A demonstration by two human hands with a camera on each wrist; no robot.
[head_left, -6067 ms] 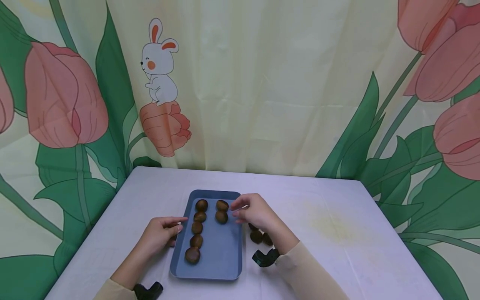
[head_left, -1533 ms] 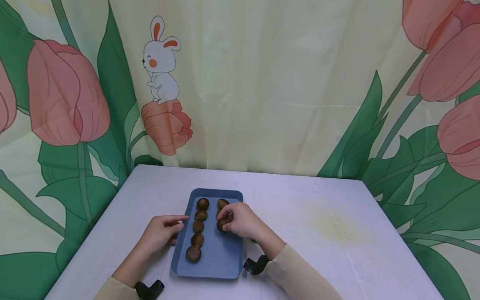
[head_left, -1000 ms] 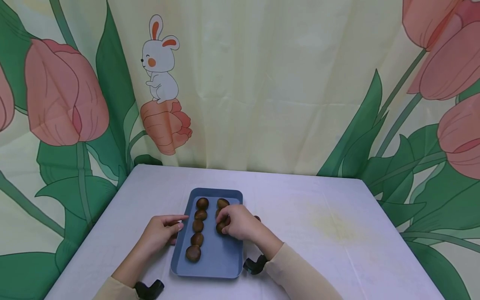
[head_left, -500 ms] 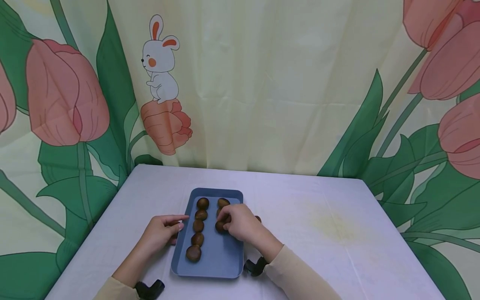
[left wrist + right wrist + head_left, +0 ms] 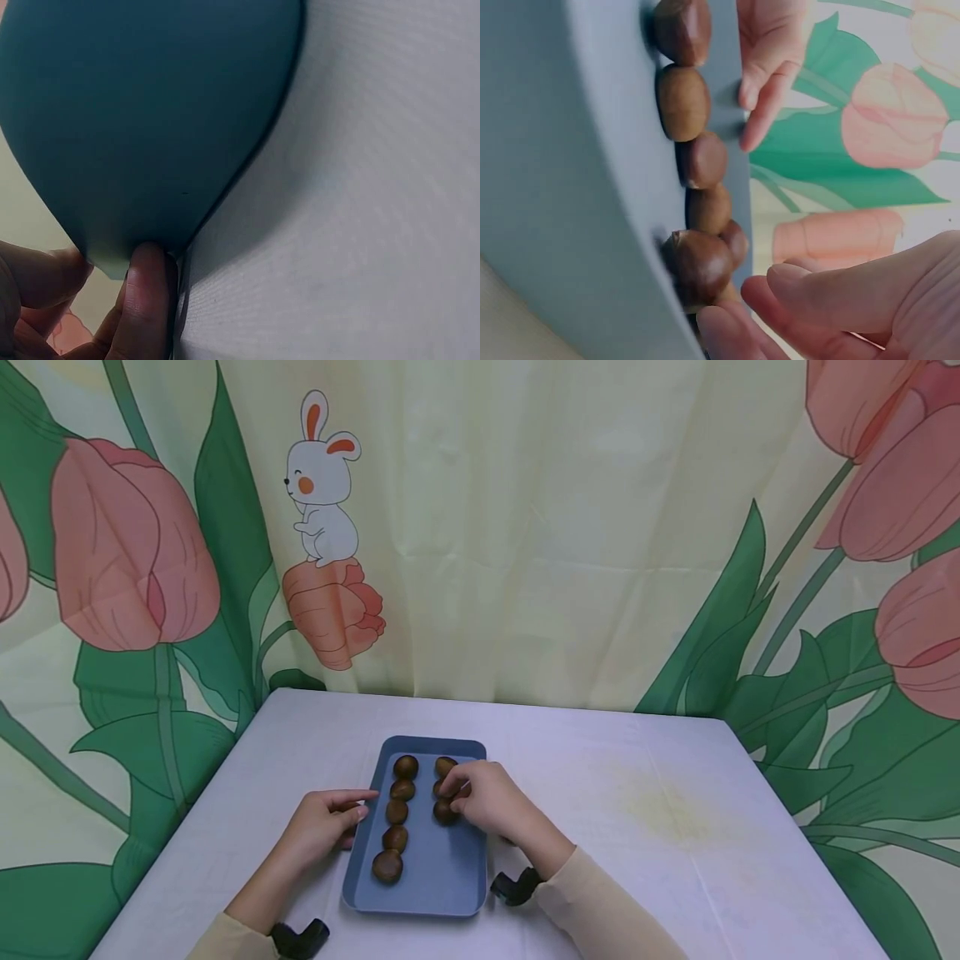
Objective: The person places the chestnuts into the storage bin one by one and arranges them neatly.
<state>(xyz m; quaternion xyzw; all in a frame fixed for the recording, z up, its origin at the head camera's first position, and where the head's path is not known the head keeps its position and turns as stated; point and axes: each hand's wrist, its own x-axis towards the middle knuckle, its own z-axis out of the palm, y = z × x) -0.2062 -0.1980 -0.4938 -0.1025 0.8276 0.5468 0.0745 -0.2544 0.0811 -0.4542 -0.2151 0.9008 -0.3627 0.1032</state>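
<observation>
A blue-grey rectangular tray [image 5: 420, 906] lies on the table, holding brown chestnuts in two columns. Several chestnuts [image 5: 394, 839] form the left column. Three stand in the right one, led at the near end by a chestnut [image 5: 444, 812] that looks large in the right wrist view. My right hand [image 5: 491, 802] hovers over that column, thumb and fingertips right beside the near chestnut and parted from each other. At the tray's left edge, my left hand [image 5: 318, 827] touches the rim with a straight index finger, its thumb [image 5: 146, 296] against the outer wall.
A white cloth covers the table [image 5: 615, 827], with a faint yellowish stain at right. Behind it hangs a curtain [image 5: 525, 543] printed with tulips and a rabbit. Each wrist wears a black camera [image 5: 516, 887]. My right forearm hides the cloth just right of the tray.
From beside the tray, my right hand came over its right column, where a third chestnut now sits. It shifted that chestnut slightly, then its fingers drew back a little. The left hand stayed put.
</observation>
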